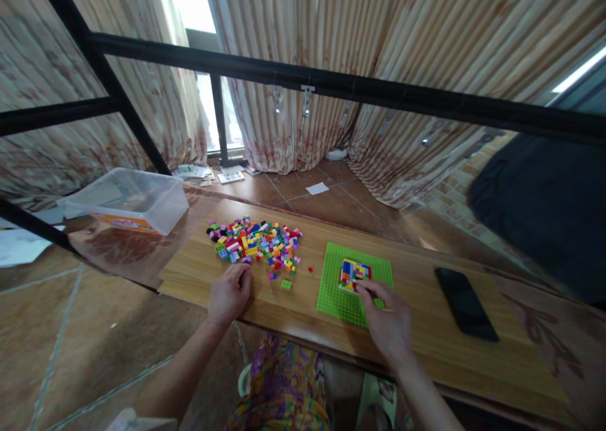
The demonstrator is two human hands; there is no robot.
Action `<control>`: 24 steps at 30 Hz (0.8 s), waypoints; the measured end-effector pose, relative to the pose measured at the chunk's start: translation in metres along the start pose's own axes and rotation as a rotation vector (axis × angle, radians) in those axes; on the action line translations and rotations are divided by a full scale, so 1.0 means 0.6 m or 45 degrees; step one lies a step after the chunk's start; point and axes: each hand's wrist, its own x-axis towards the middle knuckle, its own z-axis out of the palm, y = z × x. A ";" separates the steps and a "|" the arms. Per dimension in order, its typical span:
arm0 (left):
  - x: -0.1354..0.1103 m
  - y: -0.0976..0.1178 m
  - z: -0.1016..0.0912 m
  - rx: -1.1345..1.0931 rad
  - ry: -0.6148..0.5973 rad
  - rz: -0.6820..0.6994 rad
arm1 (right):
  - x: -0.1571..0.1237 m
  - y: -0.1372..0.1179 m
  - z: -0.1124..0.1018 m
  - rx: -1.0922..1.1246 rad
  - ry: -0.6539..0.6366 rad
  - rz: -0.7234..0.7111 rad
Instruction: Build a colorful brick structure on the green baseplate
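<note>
Head view: seated person at a low wooden table (293, 314), both bare hands over its near side.
Left arm: reaches up from lower left, wrist near the table's near edge.
Left hand (230, 295): back of hand up, fingers curled inward, knuckles just beside the pile of loose bricks (258, 238); whether a piece sits inside, cannot tell.
Right arm: enters from lower right, slanting up and leftward.
Right hand (391, 317): over the near right part of the green baseplate (330, 286), thumb and index drawn together at the near edge of the brick build (353, 272); whether they pinch a piece or only touch, cannot tell.
Brick build: multicoloured, roughly rectangular, on the baseplate, right of the pile.
Strays: lime brick (286, 284) near the pile; small red piece (310, 269) between pile and baseplate.
Phone (466, 305): dark, flat, right of the right hand.
</note>
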 end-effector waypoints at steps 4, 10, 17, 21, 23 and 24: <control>0.000 -0.002 0.001 -0.002 0.000 0.007 | -0.021 -0.029 0.039 0.033 -0.149 -0.057; -0.001 -0.001 0.000 0.001 -0.008 0.006 | -0.022 -0.050 0.121 0.014 -0.340 -0.147; -0.002 -0.004 0.002 -0.018 0.006 0.035 | 0.016 -0.042 0.193 -0.108 -0.368 -0.173; -0.002 -0.003 0.001 -0.011 0.014 0.036 | 0.025 -0.039 0.216 -0.159 -0.403 -0.219; -0.002 -0.002 0.001 -0.006 0.014 0.033 | 0.026 -0.039 0.221 -0.172 -0.414 -0.236; -0.002 -0.002 0.000 -0.004 0.010 0.031 | 0.026 -0.039 0.221 -0.170 -0.411 -0.241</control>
